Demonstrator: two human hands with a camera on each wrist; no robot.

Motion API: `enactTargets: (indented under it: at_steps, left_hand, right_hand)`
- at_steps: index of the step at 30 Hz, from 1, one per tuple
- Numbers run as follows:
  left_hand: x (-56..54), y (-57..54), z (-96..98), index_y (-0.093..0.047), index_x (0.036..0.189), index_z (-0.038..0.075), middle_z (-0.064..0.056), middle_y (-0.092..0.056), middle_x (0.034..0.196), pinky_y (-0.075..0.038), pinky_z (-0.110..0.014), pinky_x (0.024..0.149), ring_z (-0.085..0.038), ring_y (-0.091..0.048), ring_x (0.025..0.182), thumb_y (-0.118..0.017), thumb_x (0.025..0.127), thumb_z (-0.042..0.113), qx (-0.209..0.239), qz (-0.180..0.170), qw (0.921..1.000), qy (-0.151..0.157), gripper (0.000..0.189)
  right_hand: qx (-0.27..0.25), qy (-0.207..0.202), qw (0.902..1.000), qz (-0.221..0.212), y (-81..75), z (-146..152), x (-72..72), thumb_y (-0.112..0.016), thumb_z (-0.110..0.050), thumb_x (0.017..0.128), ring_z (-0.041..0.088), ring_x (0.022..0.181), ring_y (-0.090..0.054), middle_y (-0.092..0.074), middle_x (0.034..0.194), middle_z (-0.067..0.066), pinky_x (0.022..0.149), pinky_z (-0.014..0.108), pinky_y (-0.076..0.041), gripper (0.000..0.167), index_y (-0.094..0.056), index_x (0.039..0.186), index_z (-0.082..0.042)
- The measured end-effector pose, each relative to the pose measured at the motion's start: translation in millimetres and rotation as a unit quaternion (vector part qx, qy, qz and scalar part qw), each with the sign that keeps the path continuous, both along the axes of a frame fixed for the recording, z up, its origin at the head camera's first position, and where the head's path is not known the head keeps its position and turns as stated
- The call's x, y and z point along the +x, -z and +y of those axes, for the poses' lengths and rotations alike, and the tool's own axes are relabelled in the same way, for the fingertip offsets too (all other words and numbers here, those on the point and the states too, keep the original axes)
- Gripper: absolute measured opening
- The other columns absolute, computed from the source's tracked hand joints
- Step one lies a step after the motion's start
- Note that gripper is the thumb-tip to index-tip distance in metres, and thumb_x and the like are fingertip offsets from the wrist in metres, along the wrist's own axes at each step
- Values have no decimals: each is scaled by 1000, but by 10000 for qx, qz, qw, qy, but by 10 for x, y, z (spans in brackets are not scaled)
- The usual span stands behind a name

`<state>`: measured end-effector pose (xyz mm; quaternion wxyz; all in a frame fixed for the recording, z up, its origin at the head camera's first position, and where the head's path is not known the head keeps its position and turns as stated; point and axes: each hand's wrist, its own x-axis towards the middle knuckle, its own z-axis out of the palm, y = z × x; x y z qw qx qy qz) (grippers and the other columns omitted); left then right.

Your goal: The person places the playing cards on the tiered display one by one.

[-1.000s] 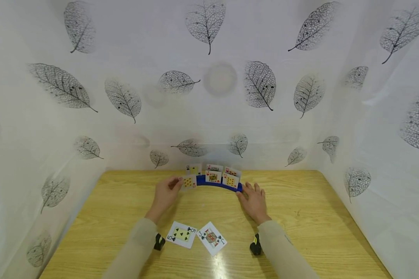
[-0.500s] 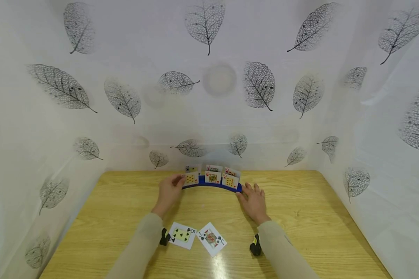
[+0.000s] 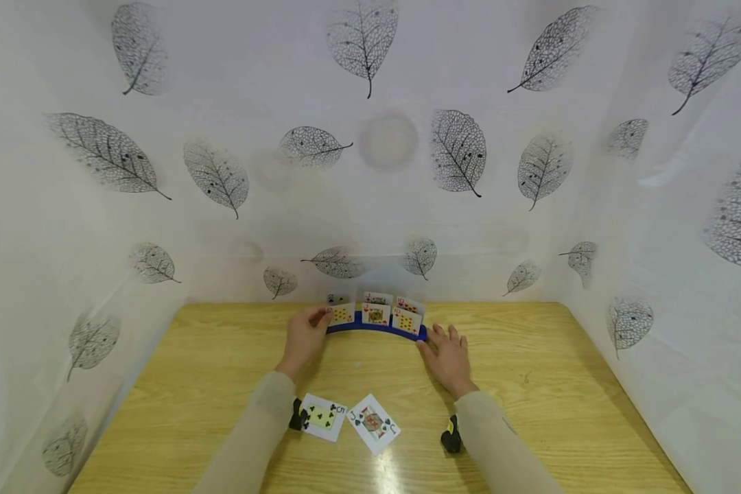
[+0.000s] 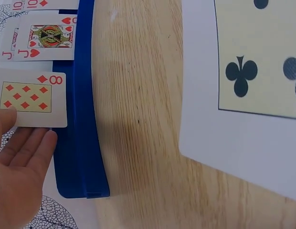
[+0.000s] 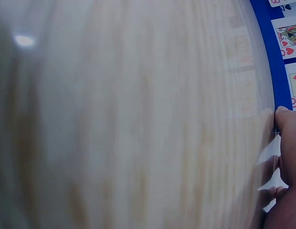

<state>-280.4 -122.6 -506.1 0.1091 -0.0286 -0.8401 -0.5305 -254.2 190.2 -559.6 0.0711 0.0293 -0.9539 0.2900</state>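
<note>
My left hand (image 3: 305, 339) pinches an eight of diamonds (image 4: 26, 98) between thumb and fingers. This playing card (image 3: 342, 314) stands at the front of the left part of a curved blue card holder (image 3: 364, 326); whether its lower edge sits in the slot cannot be told. My right hand (image 3: 447, 357) holds the holder's right end, its thumb (image 5: 284, 117) against the front edge. A jack of hearts (image 3: 376, 314) and a ten of diamonds (image 3: 406, 320) stand in the front row. Several cards, partly hidden, stand behind them.
On the wooden table (image 3: 519, 418) lie a five of clubs (image 3: 322, 417) and a jack of spades (image 3: 373, 423), both face up. A leaf-printed white sheet (image 3: 389, 206) rises behind the table and at both sides. Black wrist devices (image 3: 451, 436) sit below the sleeves.
My left hand has moved the eight of diamonds right, from beyond the holder's left end to the holder's left part. The right hand has stayed in place.
</note>
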Motion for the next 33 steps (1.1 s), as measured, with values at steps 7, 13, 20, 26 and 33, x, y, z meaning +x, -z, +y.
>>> enactTargets:
  at_steps: [7, 13, 20, 26, 33]
  left_hand:
    - [-13, 11, 23, -77, 116, 6, -13, -78, 116, -63, -38, 92, -27, -72, 104, -68, 103, 11, 70, -123, 9999, -21, 17]
    - [-17, 14, 45, -77, 116, 5, -15, -78, 116, -63, -38, 92, -27, -72, 104, -68, 103, 9, 69, -132, 9999, -12, 16]
    - [-20, 28, 63, -76, 117, 7, -13, -77, 118, -63, -36, 91, -25, -71, 105, -68, 103, 10, 232, -360, 9991, 13, 17]
    - [-24, 65, 51, -75, 120, 1, -18, -76, 121, -63, -41, 95, -30, -73, 107, -68, 102, 7, 124, -165, 9998, 58, 20]
    - [-44, 120, 36, -76, 118, 0, -19, -77, 117, -63, -43, 93, -31, -72, 104, -69, 101, 5, -6, -109, 9999, 102, 19]
  right_hand:
    - [51, 5, 10000, -45, 21, 0, -9, -59, -37, 107, 55, 155, -26, -47, 161, 25, 126, 75, -13, 54, -58, 149, -3]
    - [26, -23, 10000, -82, 16, -5, 0, -58, -39, 108, 54, 156, -26, -47, 161, 24, 126, 75, -13, 55, -57, 149, -3]
    - [105, -25, 9999, -11, 12, -3, 2, -58, -38, 108, 55, 155, -28, -48, 160, 25, 125, 76, -15, 53, -58, 149, -3]
    - [89, -22, 10000, 2, 24, -1, -4, -58, -38, 108, 55, 155, -27, -47, 161, 25, 125, 76, -15, 53, -58, 149, -4]
    - [14, -9, 10000, 45, 22, -3, -4, -59, -37, 107, 56, 154, -28, -48, 159, 26, 124, 76, -15, 53, -59, 148, -3]
